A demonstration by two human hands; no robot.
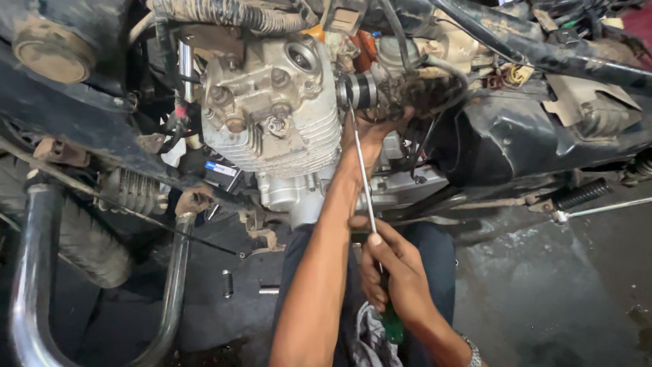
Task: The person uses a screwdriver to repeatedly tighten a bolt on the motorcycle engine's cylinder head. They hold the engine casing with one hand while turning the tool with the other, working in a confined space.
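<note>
- The right hand [388, 261] is closed around a long screwdriver [363, 173], thumb laid along the thin metal shaft and fingers wrapped just above the green handle [392, 326], which pokes out below the palm.
- The screwdriver's shaft runs steeply up and slightly left from that hand, crossing in front of the left forearm; its tip ends at the black rubber sleeve [360, 90] beside the cylinder head — whether it actually touches the sleeve's clamp is too fine to tell.
- The left hand [373, 129] reaches up under the carburettor area, palm turned up, fingers curled and pressed against the dirty tangle of parts and wires [428, 92] just right of the sleeve. What it grips, if anything, is hidden by the fingers themselves.
- The finned grey cylinder head [272, 102] sits just left of the sleeve, dusty, with several bolts on its face.
- Below it the silver engine case [299, 194] shows between the head and the left forearm.
- A chrome exhaust pipe [34, 272] curves down the left edge of the view, well apart from both hands.
- A black footpeg [581, 195] with a ribbed rubber sticks out at the right — near it a thin bright rod [611, 207] runs off the frame.
- Small loose parts, a spring [228, 283] among them, lie on the dark floor under the engine.
- A metal wristband [473, 353] shows on the right wrist.
</note>
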